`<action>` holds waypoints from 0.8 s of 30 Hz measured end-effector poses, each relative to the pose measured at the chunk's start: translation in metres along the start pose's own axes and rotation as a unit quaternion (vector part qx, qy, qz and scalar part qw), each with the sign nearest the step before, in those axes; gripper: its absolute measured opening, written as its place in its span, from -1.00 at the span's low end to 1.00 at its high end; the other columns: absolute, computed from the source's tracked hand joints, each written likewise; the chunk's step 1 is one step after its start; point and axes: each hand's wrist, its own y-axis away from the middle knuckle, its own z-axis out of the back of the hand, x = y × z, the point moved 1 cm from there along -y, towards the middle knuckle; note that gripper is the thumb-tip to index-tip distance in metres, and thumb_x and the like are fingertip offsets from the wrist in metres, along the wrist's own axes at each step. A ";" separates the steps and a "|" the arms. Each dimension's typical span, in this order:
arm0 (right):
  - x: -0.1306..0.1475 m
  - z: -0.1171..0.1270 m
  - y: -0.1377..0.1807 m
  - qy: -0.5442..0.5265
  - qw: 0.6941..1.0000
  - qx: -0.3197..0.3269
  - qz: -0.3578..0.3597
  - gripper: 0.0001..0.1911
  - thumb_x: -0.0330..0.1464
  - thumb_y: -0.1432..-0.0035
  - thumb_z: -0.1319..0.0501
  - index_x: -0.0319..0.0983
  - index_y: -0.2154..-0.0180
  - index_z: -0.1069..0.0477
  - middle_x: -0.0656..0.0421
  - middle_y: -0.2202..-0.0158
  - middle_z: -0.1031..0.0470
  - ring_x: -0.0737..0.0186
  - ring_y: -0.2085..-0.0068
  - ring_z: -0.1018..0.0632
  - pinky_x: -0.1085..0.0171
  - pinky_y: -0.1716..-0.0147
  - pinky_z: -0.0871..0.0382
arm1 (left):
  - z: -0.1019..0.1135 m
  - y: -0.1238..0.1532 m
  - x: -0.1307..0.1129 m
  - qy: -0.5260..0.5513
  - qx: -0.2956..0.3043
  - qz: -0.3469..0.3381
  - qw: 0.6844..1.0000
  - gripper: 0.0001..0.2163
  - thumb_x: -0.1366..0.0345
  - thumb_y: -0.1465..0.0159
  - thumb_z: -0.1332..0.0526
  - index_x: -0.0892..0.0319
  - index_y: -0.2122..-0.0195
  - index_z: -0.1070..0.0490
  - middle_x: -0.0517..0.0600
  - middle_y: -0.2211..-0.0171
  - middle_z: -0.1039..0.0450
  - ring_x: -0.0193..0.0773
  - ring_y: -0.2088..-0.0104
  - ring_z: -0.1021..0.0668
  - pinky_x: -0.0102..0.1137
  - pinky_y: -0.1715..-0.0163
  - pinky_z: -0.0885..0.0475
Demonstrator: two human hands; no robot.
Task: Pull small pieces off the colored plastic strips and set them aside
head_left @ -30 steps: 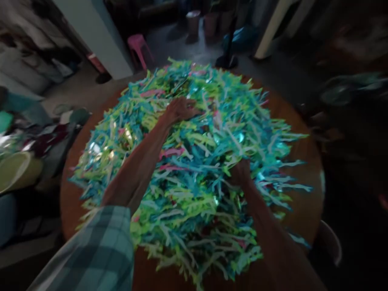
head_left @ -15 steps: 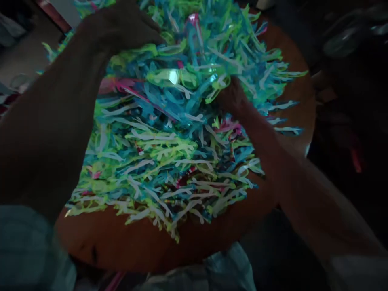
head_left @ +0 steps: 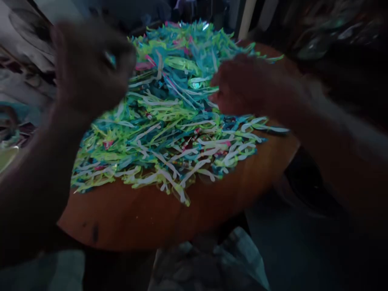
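Observation:
A big heap of thin paper strips (head_left: pixel 169 117) in green, blue, white and pink covers a round wooden table (head_left: pixel 145 218). My left hand (head_left: pixel 91 64) is raised above the heap's left side, blurred by motion; a small shiny blue bit shows near its fingers, and its grip is unclear. My right hand (head_left: pixel 242 89) hovers low over the heap's right side, fingers curled toward the strips, also smeared. Both forearms reach in from the lower corners.
Pale cloth or a bag (head_left: pixel 209 262) lies below the table's near edge. Dim clutter fills the left side (head_left: pixel 12 121) and the far right (head_left: pixel 327 36). A pale post (head_left: pixel 247 16) stands behind the table.
Both hands have lifted out of the strips; the left rose and pulled back to the left, the right came up off the pile. The view tilted up slightly, showing the table's near edge.

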 end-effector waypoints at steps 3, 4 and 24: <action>0.060 -0.005 0.102 -0.065 0.997 0.023 0.031 -0.78 -0.36 -0.30 -0.16 -0.34 0.29 -0.54 0.06 0.31 -0.56 0.08 0.16 -0.61 0.15 0.11 -0.43 | -0.007 0.122 -0.041 0.018 -0.001 0.001 1.000 -0.75 0.18 -0.36 -0.07 0.13 0.18 -0.51 -0.13 0.20 -0.51 -0.19 0.06 -0.58 -0.30 0.01 -0.42; 0.076 -0.015 0.131 -0.114 0.993 0.013 0.026 -0.78 -0.40 -0.32 -0.13 -0.31 0.17 -0.54 0.05 0.27 -0.55 0.13 0.20 -0.59 0.17 0.14 -0.45 | -0.016 0.156 -0.054 0.040 0.035 0.001 0.999 -0.78 0.23 -0.36 -0.07 0.04 0.16 -0.51 -0.10 0.15 -0.53 -0.20 0.07 -0.58 -0.30 0.01 -0.47; 0.171 -0.072 0.184 -0.109 0.992 0.016 0.056 -0.60 -0.40 -0.33 -0.03 -0.26 -0.15 -0.39 -0.08 -0.19 -0.32 0.03 -0.02 -0.49 0.14 0.04 -0.40 | -0.049 0.251 -0.058 0.030 0.103 -0.021 0.994 -0.65 0.29 -0.41 -0.04 -0.01 -0.18 -0.39 0.04 -0.25 -0.34 -0.08 -0.25 -0.37 -0.09 -0.27 -0.26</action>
